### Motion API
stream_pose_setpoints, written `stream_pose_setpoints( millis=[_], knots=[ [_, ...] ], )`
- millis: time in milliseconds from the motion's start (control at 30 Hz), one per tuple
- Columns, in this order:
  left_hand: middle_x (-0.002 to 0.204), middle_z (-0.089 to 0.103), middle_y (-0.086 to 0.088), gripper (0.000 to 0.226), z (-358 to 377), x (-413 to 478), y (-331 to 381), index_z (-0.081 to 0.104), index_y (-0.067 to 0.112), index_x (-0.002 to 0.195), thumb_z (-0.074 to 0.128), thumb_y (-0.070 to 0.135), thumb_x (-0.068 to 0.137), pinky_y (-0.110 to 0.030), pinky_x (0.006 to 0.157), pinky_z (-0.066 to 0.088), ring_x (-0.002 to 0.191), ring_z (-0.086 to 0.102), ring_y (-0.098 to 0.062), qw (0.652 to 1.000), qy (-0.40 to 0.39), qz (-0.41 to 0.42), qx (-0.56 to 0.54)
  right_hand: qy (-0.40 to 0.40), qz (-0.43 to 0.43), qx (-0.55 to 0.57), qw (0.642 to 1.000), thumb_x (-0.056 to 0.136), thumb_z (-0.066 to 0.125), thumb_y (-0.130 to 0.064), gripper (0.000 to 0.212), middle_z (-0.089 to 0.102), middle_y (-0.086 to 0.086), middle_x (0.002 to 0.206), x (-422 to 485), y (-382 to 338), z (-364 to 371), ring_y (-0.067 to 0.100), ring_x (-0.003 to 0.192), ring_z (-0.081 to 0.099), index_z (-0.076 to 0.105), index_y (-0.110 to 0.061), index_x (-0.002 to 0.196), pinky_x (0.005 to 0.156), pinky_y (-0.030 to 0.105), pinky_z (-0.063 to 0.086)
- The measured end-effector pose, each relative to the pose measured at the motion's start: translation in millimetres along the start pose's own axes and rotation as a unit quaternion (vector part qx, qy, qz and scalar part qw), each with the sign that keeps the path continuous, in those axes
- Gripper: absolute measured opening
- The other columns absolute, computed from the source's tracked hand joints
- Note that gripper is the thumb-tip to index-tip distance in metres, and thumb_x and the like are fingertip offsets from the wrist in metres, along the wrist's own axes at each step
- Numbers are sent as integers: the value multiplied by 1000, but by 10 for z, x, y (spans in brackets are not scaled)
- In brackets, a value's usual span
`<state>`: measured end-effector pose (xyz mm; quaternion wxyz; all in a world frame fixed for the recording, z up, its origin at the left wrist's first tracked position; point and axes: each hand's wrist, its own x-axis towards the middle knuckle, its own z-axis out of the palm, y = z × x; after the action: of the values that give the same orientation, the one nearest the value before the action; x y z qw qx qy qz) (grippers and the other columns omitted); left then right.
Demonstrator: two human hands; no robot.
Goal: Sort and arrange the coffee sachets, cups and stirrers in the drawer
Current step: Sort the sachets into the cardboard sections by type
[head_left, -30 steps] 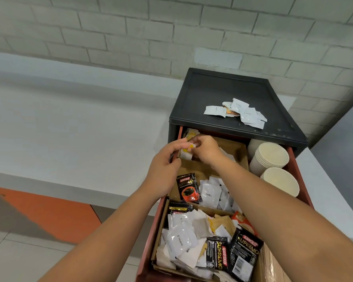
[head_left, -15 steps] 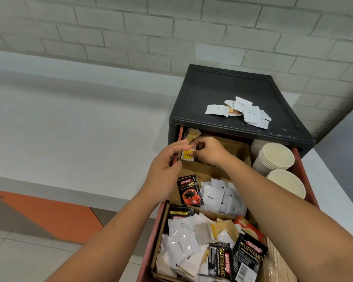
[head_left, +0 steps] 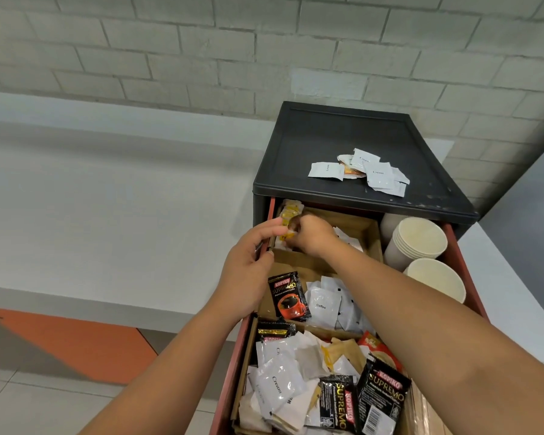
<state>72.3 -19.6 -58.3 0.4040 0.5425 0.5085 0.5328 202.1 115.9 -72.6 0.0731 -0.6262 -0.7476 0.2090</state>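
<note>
Sorting is at the drawer's (head_left: 467, 271) back-left compartment, centre frame: the right grip (head_left: 314, 235) pinches yellow sachets (head_left: 291, 212) there; the left grip (head_left: 248, 266) is relaxed, fingers touching them. Next, probably, squaring that stack; mixed sachets (head_left: 283, 383) lie unsorted lower down

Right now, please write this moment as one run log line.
phase: sorting back compartment | left hand: touches yellow sachets | right hand: grips yellow sachets | cups: stacked, drawer right side
</note>
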Motion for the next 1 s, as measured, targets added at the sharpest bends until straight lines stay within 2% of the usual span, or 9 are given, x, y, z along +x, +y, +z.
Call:
stream_pose_setpoints(
  millis=[167,267,367,467,567,700,767,900,1000],
  knots=[
    [129,56,32,58,3,6,-4,66,42,108,43,-10,94,-42,114,39,131,45,4,1000,1,4,-1,20,54,-2,998,86,69,-37,42,62,10,114,60,-61,16,28,104,60,59,-13,119,85,39,53],
    [128,56,33,58,-4,3,-10,66,41,109,43,-10,94,-41,115,38,130,44,7,1000,0,5,0,7,68,35,997,81,75,-36,50,60,7,109,84,-72,-11,28,105,59,54,-15,121,84,37,53],
    [130,55,31,58,-4,6,-9,65,41,109,44,-11,93,-40,115,37,131,44,6,1000,-1,7,2,24,72,82,994,80,77,-35,29,55,-1,83,96,-34,-56,21,88,59,53,-22,91,71,31,49],
    [129,55,32,58,-4,10,-10,66,41,108,44,-11,93,-40,115,38,130,45,6,1000,-4,6,-3,50,37,98,993,83,75,-29,31,53,-2,75,66,36,-71,17,76,56,47,-25,70,64,27,45],
    [127,55,34,58,-15,8,-19,66,41,108,44,-11,93,-33,114,39,129,44,8,1000,-9,10,1,46,-15,106,993,85,73,-25,21,56,-5,77,-24,80,-113,13,72,53,55,-24,75,58,23,40],
    [127,54,33,57,-20,6,-3,65,39,109,43,-11,94,-9,96,44,122,45,17,1000,-13,21,0,37,-52,94,994,87,71,-23,10,54,-9,75,-236,114,-233,5,66,48,67,-21,95,57,19,37],
    [128,53,32,56,-14,12,4,64,39,110,43,-10,95,-6,95,42,121,45,17,1000,-15,26,5,20,-72,85,994,87,71,-22,10,55,-9,75,-419,137,-318,4,66,49,68,-21,96,58,19,37],
    [130,54,25,56,-6,19,4,65,33,110,42,-14,92,-7,91,45,119,48,16,999,-12,29,-12,-58,-134,69,987,85,73,-24,7,59,-11,75,-932,193,-490,1,66,51,67,-27,82,61,17,39],
    [130,54,24,55,-5,22,2,64,31,112,41,-15,92,-7,90,45,116,47,20,999,-10,31,-9,-133,-177,64,973,88,69,-24,4,65,-4,86,-1322,247,-561,5,75,55,71,-28,88,70,24,46]
  ],
)
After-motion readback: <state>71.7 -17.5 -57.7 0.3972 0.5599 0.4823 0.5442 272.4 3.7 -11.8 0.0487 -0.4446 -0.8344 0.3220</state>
